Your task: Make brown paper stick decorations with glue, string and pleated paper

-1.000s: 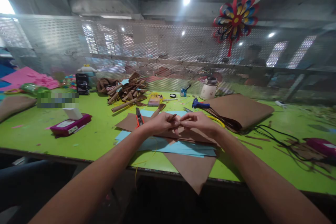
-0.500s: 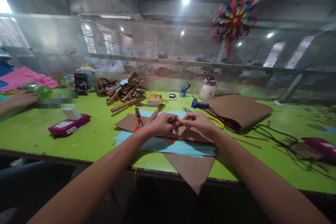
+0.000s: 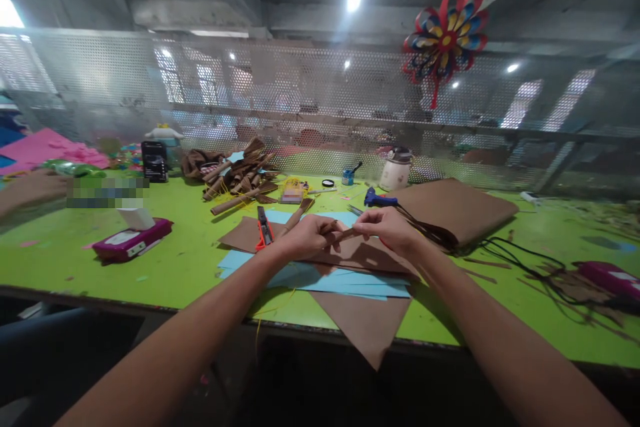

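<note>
Between my two hands stretches a small brown paper strip point(image 3: 345, 235), narrow and possibly rolled. My left hand point(image 3: 311, 237) is closed around one end of it. The other end is pinched by the thumb and fingertips of my right hand point(image 3: 384, 227). Both hands hover over brown paper sheets point(image 3: 370, 261) stacked on light blue paper point(image 3: 345, 282). Left of my left hand lie orange-handled cutters point(image 3: 263, 229) and a rolled brown paper piece point(image 3: 299, 214). Just beyond my right hand is a blue-handled tool point(image 3: 380, 199).
A folded brown paper stack point(image 3: 460, 210) lies at the right, near black cables point(image 3: 530, 257). Brown paper rolls point(image 3: 245, 177) are heaped at the back. A purple device point(image 3: 133, 240) and a phone point(image 3: 155, 161) stand left. Another person's hand point(image 3: 37, 188) is at far left.
My right hand has drawn slightly away from the left, so more of the brown strip shows between them. The yellow handle beside my right hand is now covered.
</note>
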{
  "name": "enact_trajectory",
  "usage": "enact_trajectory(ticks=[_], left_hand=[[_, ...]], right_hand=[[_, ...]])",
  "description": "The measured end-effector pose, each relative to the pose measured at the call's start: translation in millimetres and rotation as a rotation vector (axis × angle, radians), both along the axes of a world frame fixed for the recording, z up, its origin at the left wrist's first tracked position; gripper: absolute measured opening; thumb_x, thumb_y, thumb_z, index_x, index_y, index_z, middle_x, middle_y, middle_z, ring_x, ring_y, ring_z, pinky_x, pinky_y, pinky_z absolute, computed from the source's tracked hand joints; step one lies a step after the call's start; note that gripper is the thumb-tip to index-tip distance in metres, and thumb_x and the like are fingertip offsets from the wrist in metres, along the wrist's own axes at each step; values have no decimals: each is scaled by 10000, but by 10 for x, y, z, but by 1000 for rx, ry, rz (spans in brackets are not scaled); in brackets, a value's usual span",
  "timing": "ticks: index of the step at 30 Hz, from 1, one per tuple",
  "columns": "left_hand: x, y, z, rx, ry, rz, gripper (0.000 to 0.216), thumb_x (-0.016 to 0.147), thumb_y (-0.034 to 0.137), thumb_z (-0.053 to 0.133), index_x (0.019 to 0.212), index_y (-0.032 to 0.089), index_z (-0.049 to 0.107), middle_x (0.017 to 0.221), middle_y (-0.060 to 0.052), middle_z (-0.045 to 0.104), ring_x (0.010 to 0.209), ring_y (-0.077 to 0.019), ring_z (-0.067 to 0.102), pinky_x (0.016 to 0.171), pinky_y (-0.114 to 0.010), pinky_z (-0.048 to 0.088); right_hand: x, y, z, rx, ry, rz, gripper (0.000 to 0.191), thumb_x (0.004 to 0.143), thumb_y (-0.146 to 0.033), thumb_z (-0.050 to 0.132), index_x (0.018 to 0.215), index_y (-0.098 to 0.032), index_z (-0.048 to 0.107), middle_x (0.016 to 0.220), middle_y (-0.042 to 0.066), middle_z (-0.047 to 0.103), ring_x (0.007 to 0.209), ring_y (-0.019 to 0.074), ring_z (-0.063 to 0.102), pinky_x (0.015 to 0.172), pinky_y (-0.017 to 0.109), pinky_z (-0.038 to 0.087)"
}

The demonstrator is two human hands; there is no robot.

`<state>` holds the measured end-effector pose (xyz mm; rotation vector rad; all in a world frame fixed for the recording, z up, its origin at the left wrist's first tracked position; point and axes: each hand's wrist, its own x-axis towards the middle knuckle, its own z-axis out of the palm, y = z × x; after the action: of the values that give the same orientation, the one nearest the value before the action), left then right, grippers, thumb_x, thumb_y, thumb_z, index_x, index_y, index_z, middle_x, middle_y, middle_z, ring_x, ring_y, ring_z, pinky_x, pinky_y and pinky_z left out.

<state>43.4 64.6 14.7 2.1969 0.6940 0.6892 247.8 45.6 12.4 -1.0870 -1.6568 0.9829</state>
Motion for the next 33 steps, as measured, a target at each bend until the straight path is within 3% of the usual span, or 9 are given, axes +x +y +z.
enact_trajectory(ticks=[7,10,13,19,26,33], left_hand=[[-35,66,-28,-119,8,8,235,807,346,491,744,126,542,646,-37,639,463,-76,533,491,-204,413],[-33,71,-18,-146,2,-1,255,801,367,503,729,124,534,640,-28,628,431,-63,505,459,-195,391],[-11,42,6,-183,-35,-18,261,779,380,536,730,124,531,596,1,595,412,-56,483,438,-189,383],[-1,-6,21,-291,-43,-89,304,769,420,546,788,116,551,628,-32,633,467,-86,552,459,-202,428],[-42,30,-42,-485,-53,-114,298,755,408,573,752,129,467,653,-68,655,449,-117,588,468,-236,461],[-76,86,-49,-449,-24,-102,183,740,275,591,740,138,471,587,-32,639,453,-103,561,474,-226,435]], right_hand=[[149,83,-7,-5,165,-115,233,641,-346,682,663,-131,595,540,-14,530,496,81,457,535,243,374],[52,61,-20,-7,206,-68,291,648,-365,677,818,-139,607,700,21,581,622,113,527,594,260,430],[-101,5,-48,25,78,8,388,657,-385,667,958,-149,600,825,50,605,725,141,548,623,269,443],[-140,-29,-59,58,-8,16,272,653,-386,658,708,-121,623,598,4,568,557,103,494,565,248,392],[-34,-5,-5,70,-4,-6,215,651,-327,657,664,-118,607,533,-13,535,509,92,459,541,246,347],[102,32,30,23,55,-38,258,616,-367,685,645,-128,590,534,-17,534,487,85,454,518,243,345]])
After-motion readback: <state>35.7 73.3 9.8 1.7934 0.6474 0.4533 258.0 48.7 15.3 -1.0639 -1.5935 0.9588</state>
